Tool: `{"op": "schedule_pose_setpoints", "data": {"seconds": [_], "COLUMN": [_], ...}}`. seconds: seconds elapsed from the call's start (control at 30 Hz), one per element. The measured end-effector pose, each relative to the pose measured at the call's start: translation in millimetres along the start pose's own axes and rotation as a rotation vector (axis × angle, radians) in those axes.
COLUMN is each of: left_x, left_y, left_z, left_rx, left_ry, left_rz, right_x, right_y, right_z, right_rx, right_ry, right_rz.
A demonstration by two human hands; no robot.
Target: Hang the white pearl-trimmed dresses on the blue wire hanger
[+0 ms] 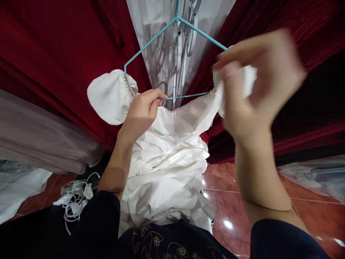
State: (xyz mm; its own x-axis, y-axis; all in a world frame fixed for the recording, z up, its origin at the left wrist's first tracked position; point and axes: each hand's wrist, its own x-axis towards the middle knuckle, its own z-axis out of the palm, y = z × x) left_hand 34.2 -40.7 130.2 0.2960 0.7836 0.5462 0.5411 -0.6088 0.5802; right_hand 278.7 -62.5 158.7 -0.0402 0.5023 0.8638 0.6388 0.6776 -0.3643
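Note:
A white dress (172, 158) with puffed sleeves and a pearl-trimmed neckline hangs on a teal wire hanger (151, 42). My left hand (141, 111) pinches the neckline and the hanger's lower bar near the left sleeve (109, 95). My right hand (256, 86), blurred by motion, grips the dress's right sleeve at the hanger's right end. The skirt falls in folds down to my lap.
Dark red curtains (54, 54) hang on both sides of a sheer white curtain (151, 21). Grey fabric (35, 144) lies at left, white cables (75, 201) on the glossy red tile floor (223, 201), and plastic-covered items (318, 176) at right.

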Motion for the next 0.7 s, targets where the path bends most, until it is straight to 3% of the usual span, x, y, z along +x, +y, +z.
{"op": "schedule_pose_setpoints", "data": {"seconds": [0.07, 0.1, 0.2, 0.27, 0.33, 0.4, 0.47, 0.5, 0.7], "left_x": [-0.4, -1.0, -5.0, -8.8, -11.8, -11.8, -8.1, -5.1, 14.1], "left_y": [1.3, 1.2, -2.5, -7.9, -15.1, -23.7, -33.2, -38.0, -62.9], "left_z": [0.6, 1.3, 7.3, 13.4, 17.3, 15.2, 6.1, -0.6, -56.1], "left_rx": [0.008, 0.023, 0.09, 0.135, 0.196, 0.292, 0.368, 0.359, 0.085], "left_ry": [-0.009, -0.011, -0.009, 0.049, 0.217, 0.482, 0.694, 0.745, 0.695], "left_rz": [0.011, 0.022, 0.087, 0.13, 0.167, 0.227, 0.278, 0.281, 0.137], "right_x": [-21.9, -32.1, -54.0, -59.5, -60.3, -60.3, -61.7, -62.7, -63.1], "right_y": [9.2, 18.4, 50.7, 63.3, 62.9, 52.3, 38.4, 32.5, 26.4], "right_z": [25.9, 40.1, 74.8, 86.8, 92.1, 95.4, 98.6, 100.1, 97.6], "right_rx": [0.009, -0.024, -0.097, -0.078, -0.036, -0.005, 0.004, 0.001, -0.011], "right_ry": [-0.159, -0.17, -0.051, 0.013, 0.062, 0.103, 0.112, 0.118, 0.155], "right_rz": [-0.06, -0.038, -0.043, -0.055, -0.04, -0.01, 0.019, 0.025, 0.055]}}
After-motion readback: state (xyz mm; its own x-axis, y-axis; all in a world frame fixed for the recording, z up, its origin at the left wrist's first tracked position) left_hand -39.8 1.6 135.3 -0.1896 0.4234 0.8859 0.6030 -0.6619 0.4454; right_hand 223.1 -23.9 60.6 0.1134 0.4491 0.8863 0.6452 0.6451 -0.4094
